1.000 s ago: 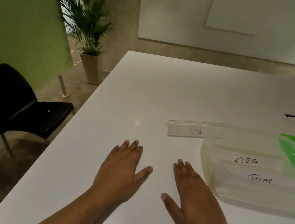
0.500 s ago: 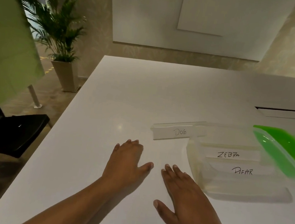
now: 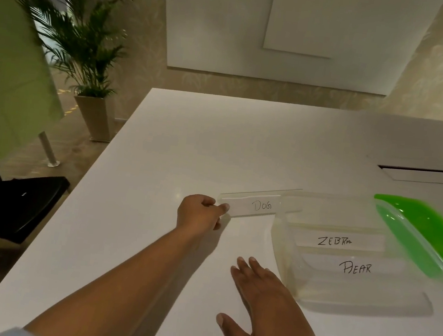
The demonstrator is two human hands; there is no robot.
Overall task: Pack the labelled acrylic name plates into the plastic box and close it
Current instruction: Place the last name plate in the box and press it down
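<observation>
Gripping DOG plate (image 3: 259,206) end, left hand (image 3: 199,212), lengthwise left-right

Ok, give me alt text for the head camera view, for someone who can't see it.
A person's left hand pinches the end of a clear name plate marked DOG on a white table, beside an open plastic box holding the ZEBRA plate and the PEAR plate. The right hand lies flat; a green lid leans on the box.

Left hand (image 3: 200,212) reaches forward with fingers curled in a pinching grip; right hand (image 3: 262,301) lies flat, fingers spread
</observation>
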